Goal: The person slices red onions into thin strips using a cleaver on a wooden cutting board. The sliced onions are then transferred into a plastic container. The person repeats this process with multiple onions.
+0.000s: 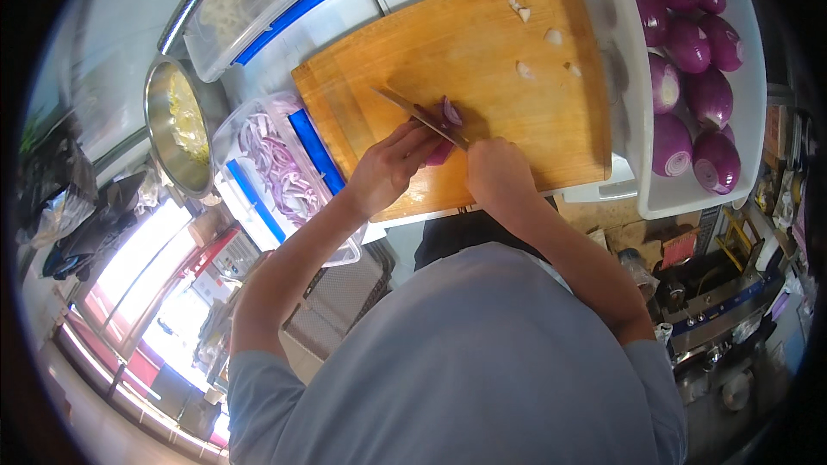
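A wooden cutting board [465, 32] lies in front of me. My right hand [501, 171] is closed around the handle of a kitchen knife [407, 104], whose blade points up and to the left over the board. Close against the blade, my left hand [391, 165] holds a piece of red onion [440, 151] down on the wood, its fingers partly hidden behind the knife. On the blade's far side sits a cut wedge of red onion [451, 111]. Small pale onion scraps [553, 36] are scattered over the upper right of the board.
To the right, a white plastic tub [643, 168] holds several peeled red onions [690, 45]. At the left are a clear container [352, 248] with sliced red onion [278, 155], a steel bowl [155, 142] with pale yellow food, and a larger lidded clear container [213, 51].
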Demonstrator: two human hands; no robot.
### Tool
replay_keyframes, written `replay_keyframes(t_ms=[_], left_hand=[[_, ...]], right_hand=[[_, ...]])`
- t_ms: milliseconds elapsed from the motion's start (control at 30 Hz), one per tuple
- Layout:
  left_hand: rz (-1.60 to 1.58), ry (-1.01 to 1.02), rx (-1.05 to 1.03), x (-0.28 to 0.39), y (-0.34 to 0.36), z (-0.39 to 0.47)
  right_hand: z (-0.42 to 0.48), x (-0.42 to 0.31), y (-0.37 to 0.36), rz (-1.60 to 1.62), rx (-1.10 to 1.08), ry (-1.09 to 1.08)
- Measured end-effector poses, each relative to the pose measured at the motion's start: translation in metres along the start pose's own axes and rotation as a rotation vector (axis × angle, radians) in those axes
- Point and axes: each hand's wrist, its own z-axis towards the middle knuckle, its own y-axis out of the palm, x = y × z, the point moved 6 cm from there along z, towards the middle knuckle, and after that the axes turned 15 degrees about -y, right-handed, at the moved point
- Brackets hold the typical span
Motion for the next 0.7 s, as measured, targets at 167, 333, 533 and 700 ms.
replay_keyframes(t_ms=[167,333,533,700], left_hand=[[-0.038,0.030,0.019,-0.005,0.005,-0.007],[-0.062,0.046,0.062,-0.002,0.000,-0.003],[-0.045,0.045,0.066,-0.006,0.002,-0.006],[-0.086,0.040,0.067,-0.007,0.004,-0.011]], right_hand=[[-0.032,-0.015,-0.026,0.033,0.027,0.012],[-0.031,-0.001,0.009,-0.017,0.058,-0.041],[-0.011,-0.016,-0.006,0.028,0.018,0.000],[-0.044,-0.022,-0.014,-0.008,-0.014,0.041]])
